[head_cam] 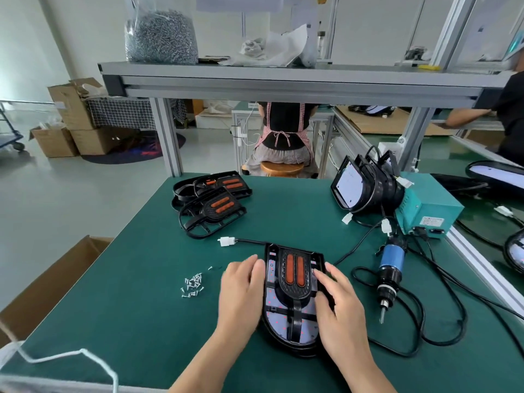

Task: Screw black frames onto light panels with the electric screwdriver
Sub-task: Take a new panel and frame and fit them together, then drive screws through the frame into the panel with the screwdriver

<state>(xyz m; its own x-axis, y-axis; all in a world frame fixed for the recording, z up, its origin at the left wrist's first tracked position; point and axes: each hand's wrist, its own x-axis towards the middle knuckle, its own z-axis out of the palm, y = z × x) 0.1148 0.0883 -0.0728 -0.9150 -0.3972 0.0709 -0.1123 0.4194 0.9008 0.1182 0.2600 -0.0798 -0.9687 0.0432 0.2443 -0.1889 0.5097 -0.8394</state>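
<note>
A light panel (307, 331) lies flat on the green table (141, 307), with a black frame (293, 275) bearing two orange strips laid on top. My left hand (241, 293) presses flat on the frame's left side. My right hand (337, 302) rests flat on its right side. The panel's black cable ends in a white connector (226, 241) at the far left. Loose silver screws (193, 285) lie left of my left hand. The electric screwdriver (390, 275), blue and black, lies on the table to the right, untouched.
A stack of spare black frames (211, 204) sits at the far left of the table. Finished panels (365, 188) lean against a teal power box (428, 211) at the far right. Black cords (442, 316) loop near the screwdriver. A cardboard box (56, 279) stands left of the table. People work beyond.
</note>
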